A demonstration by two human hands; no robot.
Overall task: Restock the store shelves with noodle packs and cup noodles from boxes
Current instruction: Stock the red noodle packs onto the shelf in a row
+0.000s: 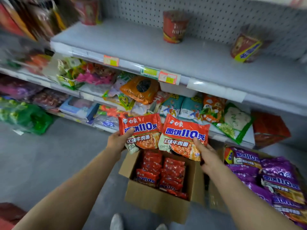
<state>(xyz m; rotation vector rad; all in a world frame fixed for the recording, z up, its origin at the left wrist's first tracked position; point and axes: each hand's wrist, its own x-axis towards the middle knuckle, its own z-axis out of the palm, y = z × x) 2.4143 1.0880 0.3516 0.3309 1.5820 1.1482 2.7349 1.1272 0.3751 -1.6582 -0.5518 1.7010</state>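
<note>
My left hand (pixel 118 141) grips a red noodle pack (pixel 142 128) by its lower left corner, thumb on the front. My right hand (pixel 205 154) grips a second red noodle pack (pixel 181 136) at its lower right edge. Both packs are held side by side above an open cardboard box (pixel 154 196) on the floor, which holds several more red packs (pixel 162 173). The grey upper shelf (pixel 132 44) carries three cup noodles: a red one (pixel 174 26), a tilted one (pixel 247 47) to the right and a blurred one (pixel 88 10) at the back left.
A second box of purple noodle packs (pixel 272 180) stands at the right. The lower shelf (pixel 232 135) is crowded with snack bags (pixel 141 88), and a red box (pixel 269 128) sits at its right end. Green bags (pixel 28 117) lie on the floor at the left. Shoe tips (pixel 116 221) show below.
</note>
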